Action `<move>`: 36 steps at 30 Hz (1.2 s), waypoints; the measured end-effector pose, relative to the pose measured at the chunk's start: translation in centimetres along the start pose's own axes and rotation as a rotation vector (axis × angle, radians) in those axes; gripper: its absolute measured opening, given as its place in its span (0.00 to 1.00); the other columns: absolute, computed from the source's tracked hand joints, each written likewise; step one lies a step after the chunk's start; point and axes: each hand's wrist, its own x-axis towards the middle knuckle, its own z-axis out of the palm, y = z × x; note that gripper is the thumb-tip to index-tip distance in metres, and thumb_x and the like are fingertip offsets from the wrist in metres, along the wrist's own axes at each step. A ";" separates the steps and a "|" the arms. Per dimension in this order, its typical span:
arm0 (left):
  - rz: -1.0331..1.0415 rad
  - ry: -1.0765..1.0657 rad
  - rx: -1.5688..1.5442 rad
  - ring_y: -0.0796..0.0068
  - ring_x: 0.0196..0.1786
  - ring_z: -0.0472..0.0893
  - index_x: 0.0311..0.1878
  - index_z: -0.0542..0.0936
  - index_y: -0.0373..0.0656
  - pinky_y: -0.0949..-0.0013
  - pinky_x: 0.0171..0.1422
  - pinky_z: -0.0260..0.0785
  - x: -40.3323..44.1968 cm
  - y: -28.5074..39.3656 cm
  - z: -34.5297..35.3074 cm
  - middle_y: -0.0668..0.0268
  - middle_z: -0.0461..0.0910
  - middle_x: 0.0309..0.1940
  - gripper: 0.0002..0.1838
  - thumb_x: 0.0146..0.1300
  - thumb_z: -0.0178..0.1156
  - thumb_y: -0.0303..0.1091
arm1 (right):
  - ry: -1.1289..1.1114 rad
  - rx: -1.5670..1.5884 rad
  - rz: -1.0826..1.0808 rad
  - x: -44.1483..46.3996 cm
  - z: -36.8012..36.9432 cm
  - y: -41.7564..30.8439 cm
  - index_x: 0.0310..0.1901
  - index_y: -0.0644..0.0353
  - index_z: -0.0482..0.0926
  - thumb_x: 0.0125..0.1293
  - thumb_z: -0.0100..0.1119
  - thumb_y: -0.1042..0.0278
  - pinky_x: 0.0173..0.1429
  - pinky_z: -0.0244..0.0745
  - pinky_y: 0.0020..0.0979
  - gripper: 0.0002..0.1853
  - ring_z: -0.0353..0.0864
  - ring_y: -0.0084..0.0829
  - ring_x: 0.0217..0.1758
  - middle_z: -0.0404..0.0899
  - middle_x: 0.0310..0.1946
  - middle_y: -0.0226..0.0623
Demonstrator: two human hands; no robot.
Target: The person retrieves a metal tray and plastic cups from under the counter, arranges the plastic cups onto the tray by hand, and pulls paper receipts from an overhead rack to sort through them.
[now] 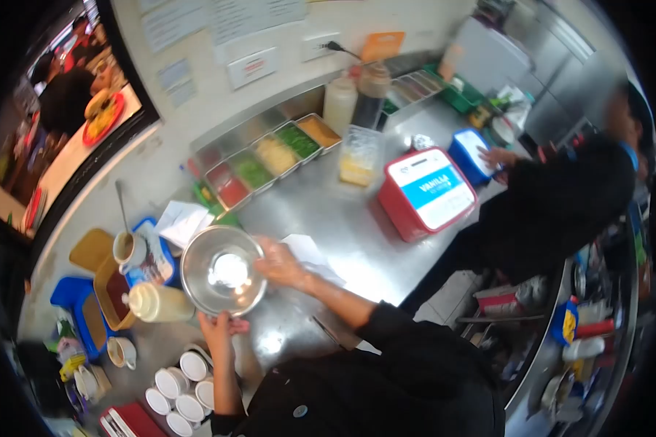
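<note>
A shiny metal mixing bowl is held up over the steel counter, its inside facing me. My right hand grips the rim on the right side. Below it, my left hand holds the bowl's lower edge, with the fingertips partly hidden behind it. The inside of the bowl shows only bright reflections. Just left of the bowl is a squeeze bottle with pale sauce. White paper sheets lie behind my right hand.
Metal pans of chopped toppings line the wall. A red vanilla tub stands on the steel counter. At right, a co-worker touches a blue tub. Several white lidded cups and brown-filled containers sit at left.
</note>
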 end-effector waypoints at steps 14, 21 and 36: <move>0.023 -0.420 0.398 0.77 0.30 0.79 0.48 0.69 0.36 0.76 0.36 0.73 -3.8 1.6 8.6 0.63 0.77 0.27 0.11 0.64 0.55 0.26 | 0.401 -1.326 0.042 7.8 -46.2 9.9 0.34 0.63 0.78 0.53 0.64 0.50 0.32 0.76 0.37 0.21 0.83 0.37 0.34 0.81 0.26 0.38; -0.041 -0.261 0.537 0.75 0.30 0.80 0.47 0.70 0.34 0.75 0.34 0.74 -2.1 1.2 8.8 0.61 0.78 0.27 0.10 0.63 0.55 0.25 | 0.443 -1.213 0.645 14.3 -51.0 19.3 0.38 0.53 0.83 0.52 0.54 0.31 0.45 0.75 0.40 0.30 0.82 0.38 0.43 0.83 0.37 0.39; -0.010 -0.190 0.868 0.76 0.30 0.81 0.43 0.73 0.35 0.76 0.34 0.73 2.5 2.2 12.1 0.61 0.79 0.26 0.08 0.60 0.54 0.21 | 0.362 -1.056 0.799 20.9 -54.9 27.9 0.38 0.59 0.81 0.58 0.56 0.42 0.48 0.72 0.40 0.25 0.79 0.44 0.43 0.80 0.37 0.47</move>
